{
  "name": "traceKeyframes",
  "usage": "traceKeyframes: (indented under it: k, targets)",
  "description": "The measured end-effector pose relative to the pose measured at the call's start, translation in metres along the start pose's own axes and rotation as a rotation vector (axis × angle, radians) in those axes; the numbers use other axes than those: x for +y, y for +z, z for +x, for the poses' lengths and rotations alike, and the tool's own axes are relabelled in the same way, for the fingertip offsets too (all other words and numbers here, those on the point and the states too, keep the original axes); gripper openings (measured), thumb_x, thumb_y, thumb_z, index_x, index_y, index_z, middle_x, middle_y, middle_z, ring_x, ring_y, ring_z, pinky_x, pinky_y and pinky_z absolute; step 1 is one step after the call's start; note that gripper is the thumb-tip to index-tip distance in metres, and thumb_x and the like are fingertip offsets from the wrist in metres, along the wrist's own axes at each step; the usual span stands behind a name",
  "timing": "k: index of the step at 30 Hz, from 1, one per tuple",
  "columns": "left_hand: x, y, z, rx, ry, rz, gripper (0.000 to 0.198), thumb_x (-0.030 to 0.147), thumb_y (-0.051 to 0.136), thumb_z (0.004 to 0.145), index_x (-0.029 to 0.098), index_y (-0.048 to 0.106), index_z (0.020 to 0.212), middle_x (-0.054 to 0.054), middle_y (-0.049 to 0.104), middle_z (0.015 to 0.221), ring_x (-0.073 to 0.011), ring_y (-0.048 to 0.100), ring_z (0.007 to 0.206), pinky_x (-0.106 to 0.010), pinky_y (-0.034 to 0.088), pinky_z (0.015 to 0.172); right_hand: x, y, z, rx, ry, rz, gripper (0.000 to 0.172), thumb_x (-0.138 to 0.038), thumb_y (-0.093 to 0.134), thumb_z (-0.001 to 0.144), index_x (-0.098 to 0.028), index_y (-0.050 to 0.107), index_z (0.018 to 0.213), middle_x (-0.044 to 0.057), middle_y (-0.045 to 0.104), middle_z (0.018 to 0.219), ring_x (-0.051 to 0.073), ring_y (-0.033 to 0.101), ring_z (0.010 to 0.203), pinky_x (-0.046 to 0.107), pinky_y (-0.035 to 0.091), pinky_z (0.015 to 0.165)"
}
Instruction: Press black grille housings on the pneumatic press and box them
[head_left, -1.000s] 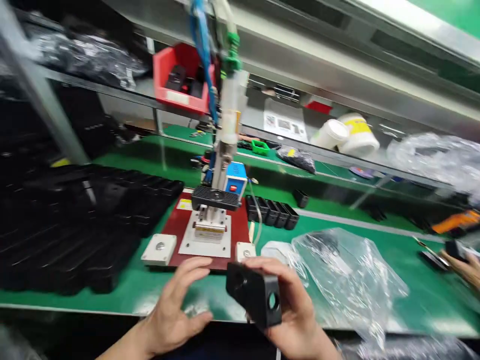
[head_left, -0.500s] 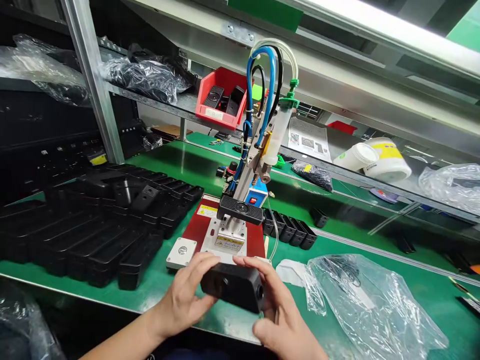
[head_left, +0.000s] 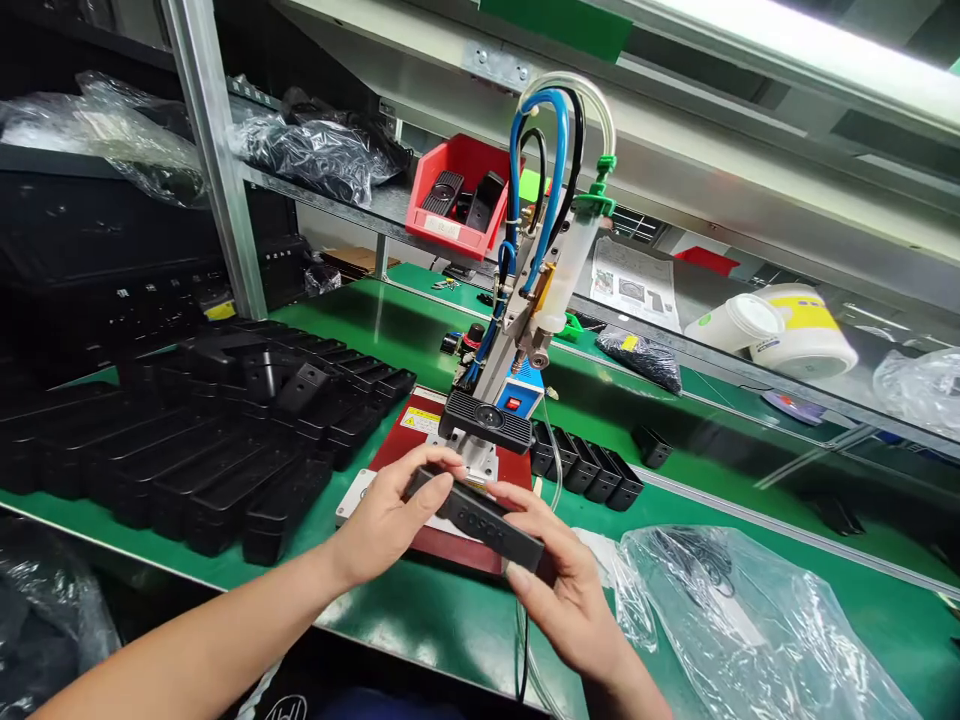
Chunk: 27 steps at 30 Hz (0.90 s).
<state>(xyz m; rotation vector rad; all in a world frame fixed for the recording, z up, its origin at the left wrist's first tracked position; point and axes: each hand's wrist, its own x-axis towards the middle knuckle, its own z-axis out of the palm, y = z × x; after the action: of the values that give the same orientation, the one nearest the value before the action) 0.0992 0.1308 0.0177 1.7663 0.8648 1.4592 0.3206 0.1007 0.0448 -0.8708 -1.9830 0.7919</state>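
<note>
Between my two hands is a black plastic housing [head_left: 480, 522] with raised lettering on the side facing me. My left hand [head_left: 397, 515] grips its left end, thumb on the near face and fingers over the top. At the right end, my right hand [head_left: 559, 575] holds it with the thumb below and fingers behind. Just beyond stands a dispensing machine with a clear syringe [head_left: 568, 265] and blue hoses. On the machine's fixture lies a black part with a round grille [head_left: 489, 418], below the syringe tip. The machine's red base [head_left: 409, 440] is partly hidden by my hands.
Rows of black housings [head_left: 225, 480] cover the bench at left. Several more [head_left: 592, 468] stand right of the machine. A clear plastic bag [head_left: 780, 620] lies at right. On the shelf sit a red bin [head_left: 450, 235] with black parts and white tubs [head_left: 802, 330].
The housing has been turned in my hands, so its lettered side now faces me instead of the side with a round hole. Both hands have moved slightly up, closer to the machine.
</note>
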Motion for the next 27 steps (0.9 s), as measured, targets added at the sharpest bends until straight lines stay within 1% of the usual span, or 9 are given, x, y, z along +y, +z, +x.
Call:
traceKeyframes:
  k: [2, 6, 8, 12, 16, 19, 22, 24, 27]
  targets:
    - [0.002, -0.002, 0.015, 0.024, 0.125, 0.085, 0.028, 0.043, 0.051, 0.094, 0.021, 0.061, 0.107, -0.007, 0.068, 0.098, -0.0185, 0.066, 0.090, -0.030, 0.055, 0.078, 0.005, -0.006, 0.009, 0.041, -0.039, -0.042, 0.022, -0.036, 0.057, 0.094, -0.027, 0.065, 0.112, 0.010, 0.057, 0.135, 0.027, 0.054, 0.124, 0.043, 0.046, 0.102]
    - [-0.002, -0.009, 0.058, 0.012, 0.486, 0.232, 0.027, 0.036, 0.058, 0.091, 0.019, 0.060, 0.112, -0.011, 0.066, 0.111, -0.0210, 0.062, 0.107, -0.036, 0.051, 0.093, 0.019, -0.021, 0.044, 0.174, -0.205, -0.162, 0.018, -0.029, 0.058, 0.093, -0.026, 0.066, 0.109, 0.010, 0.059, 0.130, 0.025, 0.056, 0.122, 0.043, 0.046, 0.102]
    - [-0.010, -0.011, 0.080, -0.006, 0.560, 0.270, 0.025, 0.033, 0.056, 0.092, 0.019, 0.060, 0.112, -0.011, 0.065, 0.112, -0.0200, 0.061, 0.109, -0.037, 0.051, 0.094, 0.029, -0.028, 0.064, 0.208, -0.262, -0.225, 0.019, -0.029, 0.059, 0.093, -0.025, 0.066, 0.110, 0.010, 0.059, 0.131, 0.025, 0.055, 0.122, 0.044, 0.045, 0.104]
    - [-0.034, -0.010, 0.105, -0.008, 0.516, 0.304, 0.023, 0.032, 0.055, 0.093, 0.018, 0.063, 0.109, -0.011, 0.065, 0.113, -0.0198, 0.061, 0.109, -0.039, 0.051, 0.096, 0.050, -0.034, 0.090, 0.227, -0.296, -0.323, 0.021, -0.031, 0.057, 0.093, -0.023, 0.068, 0.110, 0.011, 0.060, 0.128, 0.025, 0.057, 0.121, 0.045, 0.046, 0.104]
    - [-0.051, -0.001, 0.102, 0.062, 0.418, 0.247, 0.024, 0.032, 0.048, 0.096, 0.018, 0.067, 0.099, -0.011, 0.066, 0.113, -0.0197, 0.061, 0.109, -0.038, 0.050, 0.095, 0.066, -0.026, 0.093, 0.252, -0.297, -0.340, 0.021, -0.029, 0.055, 0.094, -0.022, 0.069, 0.108, 0.012, 0.059, 0.129, 0.024, 0.057, 0.120, 0.043, 0.048, 0.101]
    - [-0.055, 0.011, 0.098, 0.187, 0.371, 0.185, 0.031, 0.030, 0.040, 0.099, 0.018, 0.069, 0.093, -0.010, 0.067, 0.107, -0.0183, 0.062, 0.103, -0.036, 0.050, 0.093, 0.072, -0.015, 0.092, 0.357, -0.309, -0.296, 0.019, -0.027, 0.054, 0.094, -0.021, 0.070, 0.103, 0.011, 0.062, 0.125, 0.024, 0.058, 0.119, 0.042, 0.048, 0.100]
    - [-0.055, 0.020, 0.098, 0.283, 0.325, 0.167, 0.031, 0.031, 0.039, 0.099, 0.019, 0.066, 0.103, -0.008, 0.068, 0.103, -0.0175, 0.062, 0.099, -0.035, 0.050, 0.090, 0.076, -0.002, 0.094, 0.503, -0.304, -0.245, 0.022, -0.026, 0.049, 0.097, -0.021, 0.071, 0.096, 0.011, 0.066, 0.117, 0.024, 0.061, 0.113, 0.044, 0.049, 0.097]
    - [-0.056, 0.024, 0.100, 0.305, 0.300, 0.160, 0.031, 0.031, 0.037, 0.099, 0.019, 0.064, 0.109, -0.008, 0.067, 0.106, -0.0180, 0.062, 0.102, -0.035, 0.049, 0.092, 0.078, 0.005, 0.095, 0.585, -0.305, -0.228, 0.023, -0.025, 0.048, 0.097, -0.022, 0.071, 0.096, 0.010, 0.067, 0.114, 0.025, 0.063, 0.110, 0.046, 0.050, 0.095]
    - [-0.060, 0.026, 0.101, 0.297, 0.301, 0.141, 0.033, 0.030, 0.035, 0.099, 0.018, 0.065, 0.106, -0.008, 0.066, 0.109, -0.0193, 0.060, 0.106, -0.036, 0.049, 0.094, 0.083, 0.013, 0.097, 0.652, -0.321, -0.208, 0.022, -0.022, 0.048, 0.096, -0.022, 0.070, 0.096, 0.009, 0.067, 0.115, 0.026, 0.063, 0.110, 0.049, 0.050, 0.096]
